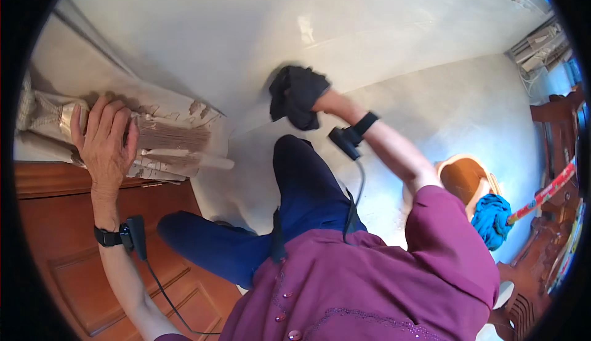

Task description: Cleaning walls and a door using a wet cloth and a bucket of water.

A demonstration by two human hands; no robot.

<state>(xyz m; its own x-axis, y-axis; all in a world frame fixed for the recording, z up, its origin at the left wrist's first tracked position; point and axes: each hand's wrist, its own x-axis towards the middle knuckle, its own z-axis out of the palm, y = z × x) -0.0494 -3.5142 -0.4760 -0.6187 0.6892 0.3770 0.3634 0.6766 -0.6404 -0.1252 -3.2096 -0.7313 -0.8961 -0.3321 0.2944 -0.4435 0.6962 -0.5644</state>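
My right hand (318,100) has a dark grey cloth (298,94) bunched in it, held against the pale, glossy wall (221,31) low down near the floor. Most of the fingers are hidden by the cloth. At the left, my left hand (108,133) rests with fingers spread on a gathered curtain (184,110), beside its cream tassel tieback (71,117). Whether those fingers grip any of the fabric cannot be told. Both wrists wear black straps with small devices and cables.
An orange bucket (466,174) stands on the floor at my right. Next to it is a blue mop head (491,221) on a red patterned handle (545,193). Carved dark wooden furniture (554,216) lines the far right. A wooden cabinet (124,271) is below my left arm.
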